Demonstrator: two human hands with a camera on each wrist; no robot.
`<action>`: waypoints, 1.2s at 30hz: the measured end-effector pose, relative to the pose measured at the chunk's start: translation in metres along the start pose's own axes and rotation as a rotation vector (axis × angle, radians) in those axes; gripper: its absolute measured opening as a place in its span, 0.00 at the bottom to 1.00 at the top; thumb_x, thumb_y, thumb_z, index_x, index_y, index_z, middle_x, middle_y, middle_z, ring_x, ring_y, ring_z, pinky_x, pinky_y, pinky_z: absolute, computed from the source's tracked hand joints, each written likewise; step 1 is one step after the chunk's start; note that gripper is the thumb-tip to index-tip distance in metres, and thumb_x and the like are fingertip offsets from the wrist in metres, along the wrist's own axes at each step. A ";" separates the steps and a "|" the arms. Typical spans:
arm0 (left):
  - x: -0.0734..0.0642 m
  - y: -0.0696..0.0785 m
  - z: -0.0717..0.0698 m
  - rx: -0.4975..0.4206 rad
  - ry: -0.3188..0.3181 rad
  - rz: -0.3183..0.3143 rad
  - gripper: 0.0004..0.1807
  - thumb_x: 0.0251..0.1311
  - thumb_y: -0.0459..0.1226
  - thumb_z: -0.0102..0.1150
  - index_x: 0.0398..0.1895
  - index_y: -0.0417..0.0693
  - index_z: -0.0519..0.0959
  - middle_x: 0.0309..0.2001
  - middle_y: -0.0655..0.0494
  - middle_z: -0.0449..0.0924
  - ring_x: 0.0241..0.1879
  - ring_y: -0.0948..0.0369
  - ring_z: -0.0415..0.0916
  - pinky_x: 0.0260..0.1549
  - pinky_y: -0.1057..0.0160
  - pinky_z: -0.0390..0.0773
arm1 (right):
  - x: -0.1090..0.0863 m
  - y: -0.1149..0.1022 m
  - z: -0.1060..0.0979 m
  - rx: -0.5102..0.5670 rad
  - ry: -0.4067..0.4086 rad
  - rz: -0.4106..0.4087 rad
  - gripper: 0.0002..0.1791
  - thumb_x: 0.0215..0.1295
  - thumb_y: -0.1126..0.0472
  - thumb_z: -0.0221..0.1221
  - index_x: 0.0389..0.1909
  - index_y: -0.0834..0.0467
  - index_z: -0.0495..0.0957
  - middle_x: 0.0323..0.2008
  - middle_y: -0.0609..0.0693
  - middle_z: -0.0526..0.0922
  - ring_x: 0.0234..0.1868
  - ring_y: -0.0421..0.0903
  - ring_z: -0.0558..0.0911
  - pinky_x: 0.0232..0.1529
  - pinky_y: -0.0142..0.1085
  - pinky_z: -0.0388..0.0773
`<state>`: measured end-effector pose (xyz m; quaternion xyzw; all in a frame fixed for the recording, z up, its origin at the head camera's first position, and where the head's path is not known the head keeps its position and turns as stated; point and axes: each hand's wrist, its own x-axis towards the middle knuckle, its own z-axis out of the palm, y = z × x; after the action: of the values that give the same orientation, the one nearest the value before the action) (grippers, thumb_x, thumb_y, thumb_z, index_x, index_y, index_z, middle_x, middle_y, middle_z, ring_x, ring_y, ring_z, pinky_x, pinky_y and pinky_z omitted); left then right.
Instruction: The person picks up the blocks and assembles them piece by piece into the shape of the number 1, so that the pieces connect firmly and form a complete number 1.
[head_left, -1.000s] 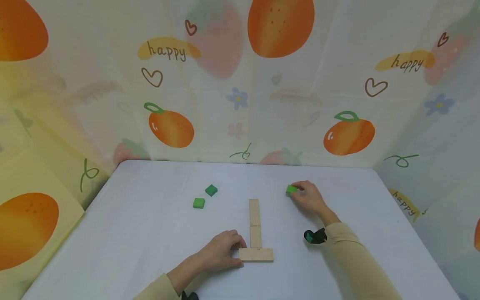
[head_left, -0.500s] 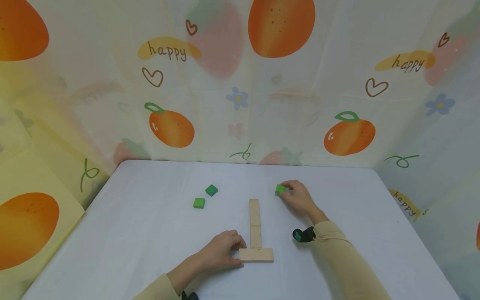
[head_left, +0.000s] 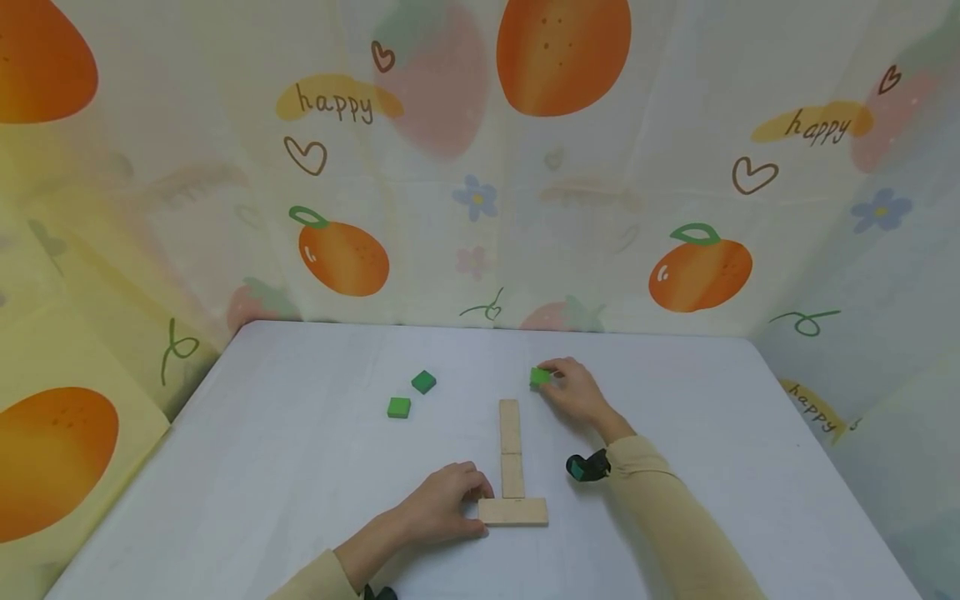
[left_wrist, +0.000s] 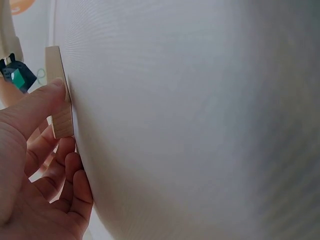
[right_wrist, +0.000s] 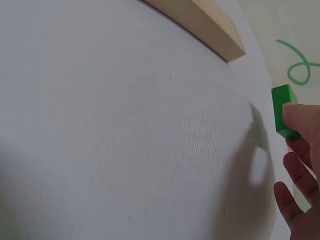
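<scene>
My right hand (head_left: 576,392) pinches a small green block (head_left: 539,377) between thumb and fingers, just beyond and to the right of the upright wooden strip. In the right wrist view the green block (right_wrist: 284,111) hangs above its shadow on the table. My left hand (head_left: 444,502) pinches the left end of a crosswise wooden block (head_left: 513,512), thumb on the near side. Two more wooden blocks lie end to end, a far one (head_left: 509,426) and a near one (head_left: 512,475), running away from the crosswise block in an upside-down T.
Two loose green blocks lie left of the wooden blocks, a lighter one (head_left: 399,407) and a darker one (head_left: 423,382). The white table (head_left: 300,458) meets a fruit-printed cloth backdrop (head_left: 420,275) at its far edge.
My right hand has moved left with the green block, nearing the far end of the wooden strip. The left hand and the wooden blocks have stayed put.
</scene>
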<state>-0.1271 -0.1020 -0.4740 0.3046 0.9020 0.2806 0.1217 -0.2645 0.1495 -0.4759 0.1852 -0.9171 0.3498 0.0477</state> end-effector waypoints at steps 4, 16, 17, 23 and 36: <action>0.001 0.000 0.000 0.000 -0.005 -0.016 0.18 0.40 0.45 0.72 0.37 0.56 0.78 0.31 0.71 0.69 0.32 0.73 0.65 0.35 0.72 0.71 | 0.002 -0.005 0.003 0.006 -0.003 -0.007 0.17 0.56 0.66 0.58 0.48 0.64 0.76 0.44 0.59 0.78 0.46 0.56 0.77 0.49 0.47 0.72; 0.001 0.001 -0.002 -0.006 -0.009 0.003 0.18 0.40 0.44 0.72 0.37 0.54 0.78 0.30 0.70 0.70 0.32 0.73 0.65 0.34 0.72 0.70 | 0.009 -0.008 0.016 -0.009 -0.018 -0.060 0.16 0.57 0.67 0.59 0.48 0.64 0.77 0.44 0.58 0.78 0.46 0.52 0.77 0.49 0.43 0.73; 0.001 0.002 -0.002 -0.007 -0.007 0.004 0.18 0.40 0.44 0.72 0.37 0.54 0.79 0.30 0.70 0.70 0.32 0.73 0.65 0.34 0.72 0.70 | 0.010 -0.009 0.017 -0.017 -0.020 -0.066 0.16 0.57 0.67 0.59 0.48 0.64 0.77 0.44 0.57 0.78 0.45 0.52 0.77 0.48 0.43 0.73; 0.000 0.002 -0.002 0.001 -0.002 0.005 0.18 0.40 0.44 0.72 0.37 0.54 0.78 0.31 0.70 0.70 0.32 0.73 0.65 0.35 0.72 0.71 | 0.012 -0.014 0.020 -0.047 -0.060 -0.051 0.17 0.57 0.66 0.58 0.48 0.63 0.77 0.44 0.57 0.79 0.45 0.52 0.77 0.48 0.43 0.72; 0.001 0.000 -0.002 -0.004 -0.008 0.010 0.18 0.41 0.44 0.72 0.37 0.55 0.78 0.31 0.70 0.70 0.32 0.73 0.65 0.34 0.72 0.70 | 0.011 -0.017 0.021 -0.126 -0.104 -0.115 0.16 0.57 0.64 0.59 0.47 0.62 0.77 0.44 0.55 0.80 0.46 0.51 0.77 0.51 0.45 0.70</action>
<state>-0.1283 -0.1026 -0.4720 0.3101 0.8994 0.2820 0.1244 -0.2671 0.1206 -0.4787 0.2522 -0.9264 0.2779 0.0316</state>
